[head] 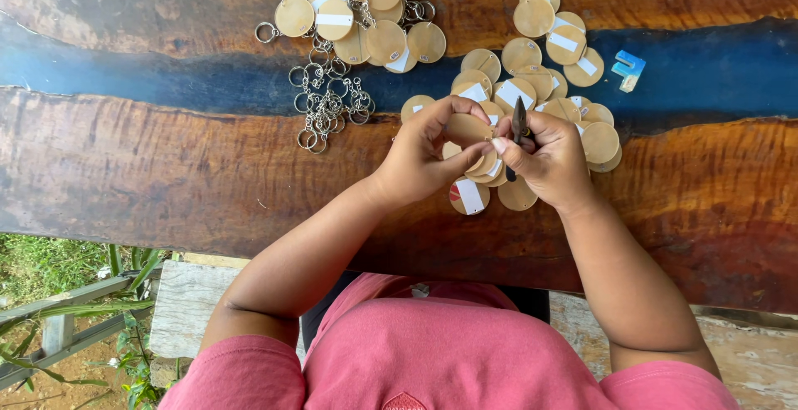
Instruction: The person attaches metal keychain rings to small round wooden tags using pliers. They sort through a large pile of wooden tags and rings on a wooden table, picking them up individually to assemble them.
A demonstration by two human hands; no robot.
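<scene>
While my left hand [424,157] is pinching a round wooden disc [465,127] above the loose disc pile [540,86], my right hand [549,161] is clenching small dark pliers [519,123]. Squeezing off-centre, I'm risking the jaws slipping and scratching the disc.

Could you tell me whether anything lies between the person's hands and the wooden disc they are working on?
Nothing visible does. The left hand already pinches the wooden disc, and the right hand brings the dark pliers right beside it, above the loose pile of discs.
</scene>
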